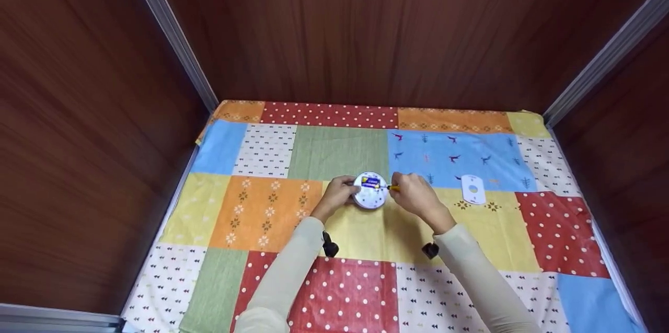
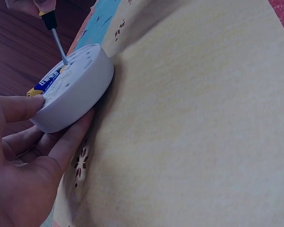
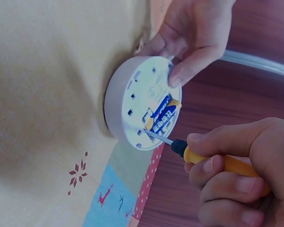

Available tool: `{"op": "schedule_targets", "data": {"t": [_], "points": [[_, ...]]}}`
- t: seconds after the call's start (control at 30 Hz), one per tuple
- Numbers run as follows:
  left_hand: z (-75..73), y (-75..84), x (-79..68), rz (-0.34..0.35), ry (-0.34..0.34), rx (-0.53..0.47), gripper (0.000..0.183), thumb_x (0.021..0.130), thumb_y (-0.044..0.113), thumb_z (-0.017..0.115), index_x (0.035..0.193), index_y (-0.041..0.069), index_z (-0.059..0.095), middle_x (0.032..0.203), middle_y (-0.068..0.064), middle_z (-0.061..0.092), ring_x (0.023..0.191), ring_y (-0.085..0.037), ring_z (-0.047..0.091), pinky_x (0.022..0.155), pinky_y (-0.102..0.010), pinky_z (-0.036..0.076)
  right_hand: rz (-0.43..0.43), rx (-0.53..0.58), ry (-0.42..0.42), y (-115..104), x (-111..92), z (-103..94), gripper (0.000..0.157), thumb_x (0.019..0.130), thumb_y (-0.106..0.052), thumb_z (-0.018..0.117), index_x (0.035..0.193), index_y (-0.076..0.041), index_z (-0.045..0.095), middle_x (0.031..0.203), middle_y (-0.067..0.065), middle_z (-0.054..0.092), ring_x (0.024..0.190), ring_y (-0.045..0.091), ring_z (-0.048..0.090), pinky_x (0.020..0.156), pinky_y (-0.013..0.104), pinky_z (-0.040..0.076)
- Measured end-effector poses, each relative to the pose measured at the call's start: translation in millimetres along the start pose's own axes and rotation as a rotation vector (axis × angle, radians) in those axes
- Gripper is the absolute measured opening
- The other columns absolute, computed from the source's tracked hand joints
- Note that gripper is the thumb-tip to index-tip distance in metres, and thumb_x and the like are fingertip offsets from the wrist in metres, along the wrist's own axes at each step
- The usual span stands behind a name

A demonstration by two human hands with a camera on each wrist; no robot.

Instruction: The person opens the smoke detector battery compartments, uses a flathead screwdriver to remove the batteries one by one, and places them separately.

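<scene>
A round white device with several small holes in its face is held tilted over the yellow patch of the cloth. Blue-and-yellow batteries lie in a recess in that face. My left hand grips the device at its left rim, thumb on the face and fingers underneath. In my right hand is a screwdriver with a yellow handle and black collar, fingers curled round the handle. The metal tip meets the face beside the end of the batteries, as the left wrist view also shows.
A white plate with rounded ends and a central hole lies right of my right hand. The patchwork cloth covers the table. Dark wood panels stand at the back and both sides, with metal strips at the corners.
</scene>
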State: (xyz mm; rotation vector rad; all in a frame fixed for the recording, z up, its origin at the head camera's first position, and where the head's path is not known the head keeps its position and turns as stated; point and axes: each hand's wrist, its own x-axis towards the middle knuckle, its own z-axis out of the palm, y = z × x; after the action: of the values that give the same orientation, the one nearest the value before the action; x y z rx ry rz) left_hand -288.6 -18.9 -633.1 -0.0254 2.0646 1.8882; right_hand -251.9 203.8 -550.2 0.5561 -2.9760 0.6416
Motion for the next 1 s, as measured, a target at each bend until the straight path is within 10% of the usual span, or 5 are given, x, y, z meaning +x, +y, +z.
{"op": "schedule_targets", "data": {"t": [1.0], "points": [[-4.1, -6.4, -1.7, -0.004, -0.053, -0.103, 0.042, 0.102, 0.006, 0.062, 0.143, -0.005, 0.063, 0.121, -0.016, 0.071, 0.091, -0.014, 0.07, 0.084, -0.031, 0.065, 0.07, 0.449, -0.06, 49.1, -2.7, 10.5, 0.004, 0.093, -0.004, 0.076, 0.095, -0.002, 0.072, 0.091, 0.011, 0.075, 0.077, 0.018, 0.06, 0.069, 0.028, 0.051]]}}
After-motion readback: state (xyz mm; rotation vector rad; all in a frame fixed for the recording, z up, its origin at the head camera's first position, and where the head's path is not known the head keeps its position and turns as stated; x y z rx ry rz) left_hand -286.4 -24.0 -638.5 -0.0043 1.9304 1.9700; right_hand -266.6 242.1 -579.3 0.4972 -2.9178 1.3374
